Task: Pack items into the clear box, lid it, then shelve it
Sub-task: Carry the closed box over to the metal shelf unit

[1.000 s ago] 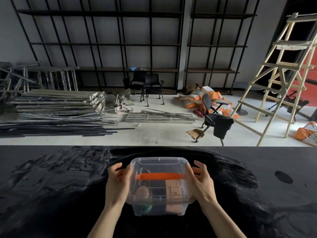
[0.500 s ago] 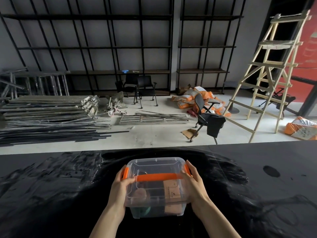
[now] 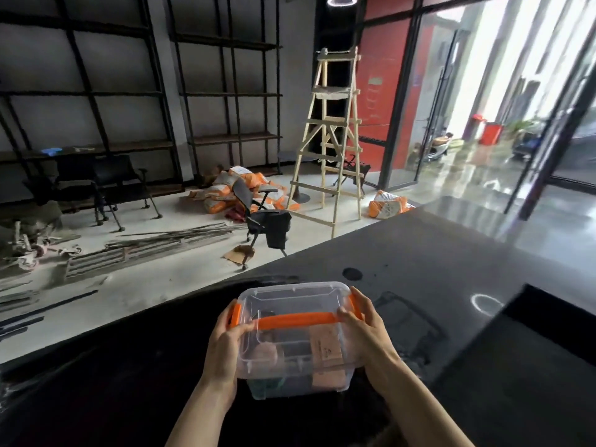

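Note:
The clear box [image 3: 292,304] has its transparent lid on, with orange side latches and an orange handle [image 3: 296,319] lying across the top. Through its walls I see a tan carton, a pinkish round item and something green at the bottom. My left hand [image 3: 224,348] grips the box's left side and my right hand [image 3: 367,333] grips its right side by the latch. The box is held just above the black table [image 3: 435,269]. Black metal shelves [image 3: 225,140] line the far wall.
A wooden stepladder [image 3: 329,140] stands on the floor beyond the table, with a black office chair [image 3: 258,214] and orange sacks [image 3: 225,188] next to it. Metal bars lie on the floor at left. Glass doors are at the right.
The view has swung to the right, bringing the ladder and glass doors toward centre. The box, still in both hands, has turned with me and sits slightly higher over the table.

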Action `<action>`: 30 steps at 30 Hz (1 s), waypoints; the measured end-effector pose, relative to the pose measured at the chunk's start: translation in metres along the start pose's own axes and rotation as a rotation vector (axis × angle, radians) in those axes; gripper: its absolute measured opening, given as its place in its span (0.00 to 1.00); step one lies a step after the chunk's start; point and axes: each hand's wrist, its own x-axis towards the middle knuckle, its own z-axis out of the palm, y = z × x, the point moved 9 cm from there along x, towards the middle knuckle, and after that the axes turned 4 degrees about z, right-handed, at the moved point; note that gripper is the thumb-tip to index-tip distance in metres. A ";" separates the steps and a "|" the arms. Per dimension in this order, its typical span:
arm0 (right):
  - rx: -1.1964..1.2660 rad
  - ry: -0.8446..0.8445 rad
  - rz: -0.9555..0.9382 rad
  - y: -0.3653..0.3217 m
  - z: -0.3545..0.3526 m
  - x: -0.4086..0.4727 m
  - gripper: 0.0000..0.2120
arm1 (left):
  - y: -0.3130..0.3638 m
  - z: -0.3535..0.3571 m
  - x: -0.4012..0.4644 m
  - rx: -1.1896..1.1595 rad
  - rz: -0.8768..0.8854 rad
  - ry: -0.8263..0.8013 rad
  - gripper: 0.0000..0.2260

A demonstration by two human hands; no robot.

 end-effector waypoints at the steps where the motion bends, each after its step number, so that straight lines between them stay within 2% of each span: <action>1: 0.006 0.050 -0.005 0.000 -0.020 -0.008 0.29 | -0.003 0.018 -0.002 -0.009 -0.013 -0.051 0.30; 6: 0.024 0.293 -0.035 0.008 -0.112 -0.062 0.22 | -0.017 0.102 -0.028 -0.014 -0.053 -0.295 0.31; 11: 0.036 0.531 -0.031 0.028 -0.195 -0.141 0.29 | -0.040 0.186 -0.076 -0.027 -0.113 -0.489 0.31; 14: 0.013 0.658 -0.024 0.043 -0.240 -0.195 0.25 | -0.053 0.236 -0.116 -0.005 -0.107 -0.625 0.31; 19: 0.010 0.845 -0.001 0.084 -0.306 -0.283 0.28 | -0.096 0.299 -0.190 0.035 -0.149 -0.823 0.32; 26: 0.081 0.975 0.035 0.174 -0.365 -0.382 0.26 | -0.178 0.336 -0.293 0.087 -0.162 -0.988 0.36; 30: 0.128 1.008 0.016 0.239 -0.388 -0.433 0.26 | -0.241 0.338 -0.350 0.064 -0.175 -0.983 0.35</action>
